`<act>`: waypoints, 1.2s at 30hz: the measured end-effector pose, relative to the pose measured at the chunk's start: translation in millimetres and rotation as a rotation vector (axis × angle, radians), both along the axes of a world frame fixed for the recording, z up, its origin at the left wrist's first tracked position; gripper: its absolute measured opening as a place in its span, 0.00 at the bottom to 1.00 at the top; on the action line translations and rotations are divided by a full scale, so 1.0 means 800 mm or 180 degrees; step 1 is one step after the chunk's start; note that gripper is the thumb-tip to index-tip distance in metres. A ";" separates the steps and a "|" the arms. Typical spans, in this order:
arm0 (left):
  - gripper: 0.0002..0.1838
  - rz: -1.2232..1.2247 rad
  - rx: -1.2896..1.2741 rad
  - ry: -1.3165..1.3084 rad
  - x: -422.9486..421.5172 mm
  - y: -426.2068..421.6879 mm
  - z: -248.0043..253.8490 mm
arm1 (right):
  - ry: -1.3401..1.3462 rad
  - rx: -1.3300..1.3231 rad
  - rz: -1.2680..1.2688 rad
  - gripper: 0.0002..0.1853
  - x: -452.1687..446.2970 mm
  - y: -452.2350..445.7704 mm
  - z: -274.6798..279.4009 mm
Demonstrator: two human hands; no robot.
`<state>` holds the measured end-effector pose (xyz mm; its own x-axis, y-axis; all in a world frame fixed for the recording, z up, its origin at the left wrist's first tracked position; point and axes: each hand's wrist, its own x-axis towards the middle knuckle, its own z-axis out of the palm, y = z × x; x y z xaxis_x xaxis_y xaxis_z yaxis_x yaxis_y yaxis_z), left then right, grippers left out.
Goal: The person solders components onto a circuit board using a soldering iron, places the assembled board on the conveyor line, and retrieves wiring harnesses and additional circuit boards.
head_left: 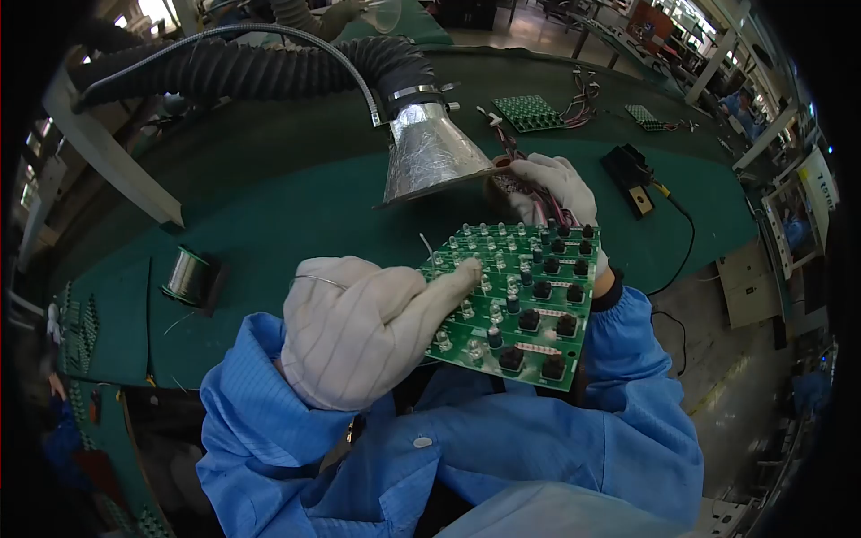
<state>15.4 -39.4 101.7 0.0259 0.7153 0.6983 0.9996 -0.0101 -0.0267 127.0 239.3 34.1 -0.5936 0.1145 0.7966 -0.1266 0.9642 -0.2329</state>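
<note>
A green circuit board [502, 269], set with rows of clear LEDs, small cylindrical parts and black components, is held tilted in front of my body. My gloved left hand [359, 323] grips its left edge, index finger stretched across the top face and the other fingers curled. A thin wire [316, 277] crosses the back of this glove. Beyond the board's far right corner, my gloved right hand [558, 186] closes around a bundle of coloured wires [549, 204]. Its forearm runs along the board's right edge. Beside its fingertips is a brown rounded object [499, 186], partly hidden.
A foil-covered extraction hood [430, 152] on a ribbed hose hangs just beyond the board. A solder spool [188, 276] stands left. A soldering-iron holder [630, 179] with a cable lies right. More wired circuit boards [527, 114] rest at the back of the green mat [296, 202].
</note>
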 end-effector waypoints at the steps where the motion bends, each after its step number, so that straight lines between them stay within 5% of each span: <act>1: 0.20 -0.0060 -0.0122 0.0060 0.001 -0.002 -0.002 | 0.0025 -0.0038 -0.0142 0.15 -0.002 0.015 0.000; 6: 0.22 -0.0429 0.0402 -0.0606 -0.004 0.010 -0.015 | 0.1006 0.0960 -0.0614 0.15 0.000 0.079 0.049; 10: 0.24 -0.0442 0.0913 -0.1415 -0.012 0.033 -0.067 | 0.0894 -0.1247 0.0403 0.13 0.010 0.044 0.056; 13: 0.21 -0.0472 0.0676 -0.1355 -0.030 0.021 -0.087 | 0.0662 -0.1419 0.0255 0.14 0.042 0.002 0.053; 18: 0.16 -0.0634 0.0077 -0.1676 -0.047 -0.001 -0.107 | 0.0273 0.1091 -0.0046 0.21 0.080 -0.014 0.045; 24: 0.17 -0.0132 -0.0154 -0.1515 -0.029 -0.001 -0.126 | -0.0355 0.1483 -0.1379 0.10 0.048 0.025 0.031; 26: 0.17 0.0320 -0.0231 -0.1364 -0.025 0.004 -0.130 | -0.0758 0.1298 -0.1659 0.08 0.043 0.038 0.011; 28: 0.14 0.0323 -0.0252 -0.1452 -0.021 0.011 -0.131 | -0.1313 -0.0422 -0.1389 0.08 0.039 0.059 -0.014; 32: 0.14 0.0190 -0.0343 -0.1615 -0.016 0.038 -0.140 | -0.0818 -0.1941 -0.0290 0.11 0.024 0.105 -0.037; 35: 0.17 0.0112 -0.0283 -0.1636 -0.009 0.060 -0.143 | 0.0492 -0.1966 0.0626 0.10 0.001 0.124 -0.035; 36: 0.16 0.0032 -0.0180 -0.1752 -0.007 0.064 -0.141 | 0.0483 -0.0340 -0.0139 0.09 0.004 0.120 -0.021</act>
<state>9.8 11.9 -10.9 -0.3392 0.7503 0.5674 0.8659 0.0132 0.5001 130.5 335.0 17.7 -0.4601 0.2261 0.8586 -0.1266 0.9404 -0.3155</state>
